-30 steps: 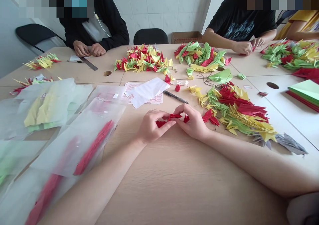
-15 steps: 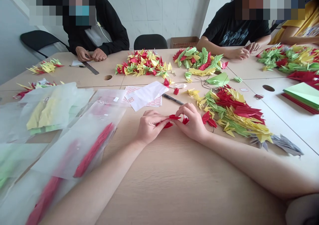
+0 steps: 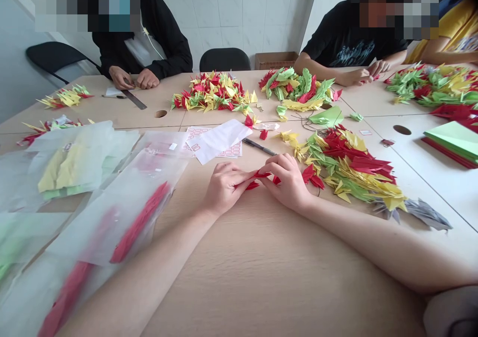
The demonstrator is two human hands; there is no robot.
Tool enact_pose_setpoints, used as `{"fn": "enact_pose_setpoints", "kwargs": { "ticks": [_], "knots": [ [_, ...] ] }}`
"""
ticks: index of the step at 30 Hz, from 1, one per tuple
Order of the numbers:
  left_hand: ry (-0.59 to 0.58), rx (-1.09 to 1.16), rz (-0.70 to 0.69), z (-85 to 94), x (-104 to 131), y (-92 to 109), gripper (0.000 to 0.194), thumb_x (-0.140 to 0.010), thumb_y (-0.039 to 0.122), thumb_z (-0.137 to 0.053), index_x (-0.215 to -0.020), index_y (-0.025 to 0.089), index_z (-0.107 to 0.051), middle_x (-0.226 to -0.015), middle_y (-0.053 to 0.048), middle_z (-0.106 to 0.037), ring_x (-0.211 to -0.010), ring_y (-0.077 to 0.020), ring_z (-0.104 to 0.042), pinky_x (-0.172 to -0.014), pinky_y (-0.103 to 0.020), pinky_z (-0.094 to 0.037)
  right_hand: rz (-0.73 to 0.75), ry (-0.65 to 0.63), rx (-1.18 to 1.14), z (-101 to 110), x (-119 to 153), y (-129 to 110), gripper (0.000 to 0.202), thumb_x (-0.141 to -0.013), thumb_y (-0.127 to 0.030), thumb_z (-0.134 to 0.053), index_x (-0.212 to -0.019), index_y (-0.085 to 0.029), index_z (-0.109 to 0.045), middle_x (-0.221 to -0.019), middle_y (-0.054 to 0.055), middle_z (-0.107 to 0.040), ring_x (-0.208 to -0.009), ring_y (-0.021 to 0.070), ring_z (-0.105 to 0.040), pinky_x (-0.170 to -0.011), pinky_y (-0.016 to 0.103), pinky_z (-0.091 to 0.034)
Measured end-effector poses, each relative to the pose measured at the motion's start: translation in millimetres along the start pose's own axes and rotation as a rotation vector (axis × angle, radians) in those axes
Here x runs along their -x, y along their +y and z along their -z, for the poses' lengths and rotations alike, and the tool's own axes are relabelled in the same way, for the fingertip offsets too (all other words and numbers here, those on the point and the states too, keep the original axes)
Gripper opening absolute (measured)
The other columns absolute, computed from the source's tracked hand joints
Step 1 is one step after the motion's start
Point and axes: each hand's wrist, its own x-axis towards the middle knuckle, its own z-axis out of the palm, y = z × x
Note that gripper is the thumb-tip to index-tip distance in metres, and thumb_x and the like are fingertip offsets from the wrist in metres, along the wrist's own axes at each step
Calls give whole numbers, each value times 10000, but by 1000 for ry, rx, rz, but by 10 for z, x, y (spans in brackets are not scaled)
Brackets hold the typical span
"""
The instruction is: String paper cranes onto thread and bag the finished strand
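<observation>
Between my two hands, low over the table, is a small red origami crane (image 3: 263, 174). My left hand (image 3: 227, 187) pinches its left side between thumb and forefinger. My right hand (image 3: 286, 180) has its fingertips closed on the right side, and they hide part of the paper. Another red folded piece (image 3: 252, 185) shows just under the fingertips. More red origami cranes (image 3: 312, 176) lie right of my right hand, beside a dark cord. They adjoin a long strung bundle of yellow, green, red and grey cranes (image 3: 358, 165).
Clear plastic bags (image 3: 93, 237) with red, yellow and green folded paper cover the left side. White sheets (image 3: 220, 140) and a black pen (image 3: 259, 147) lie beyond my hands. Heaps of cranes (image 3: 214, 93) and green paper squares (image 3: 453, 140) are farther off. Co-workers sit opposite, near a ruler (image 3: 133, 99).
The fingers of my right hand have closed farther over the red crane, shifting slightly left. My left hand keeps its pinch. The whole view has tilted slightly.
</observation>
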Motion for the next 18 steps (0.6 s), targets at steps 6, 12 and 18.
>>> {"fn": "enact_pose_setpoints", "kwargs": {
  "ticks": [6,12,18],
  "knots": [
    [-2,-24,19,-4,-6,22,474,-895,318,-644,-1359,270,-559,-1101,-69,-725,-1038,-221,-643,-1003,-410,-432,-61,-69,-235,-7,-9,3,114,-913,-150,-564,-958,-238,-621,-906,39,-677,-862,195,-627,-780,336,-520],
    [-65,40,23,42,-37,58,291,-875,268,-643,-1163,228,-659,-1342,-103,-601,-1243,-266,-546,-1081,-445,-404,4,-120,-264,6,-16,-53,233,-916,-108,-516,-1055,-232,-656,-918,57,-667,-861,189,-634,-781,330,-532],
    [-123,315,337,32,3,46,205,-889,369,-623,-869,191,-723,-813,-50,-734,-825,-219,-684,-832,-380,-558,-109,-132,-351,26,-35,-59,148,-922,-163,-542,-1030,-218,-626,-964,53,-687,-868,184,-644,-747,312,-543]
  ]
}}
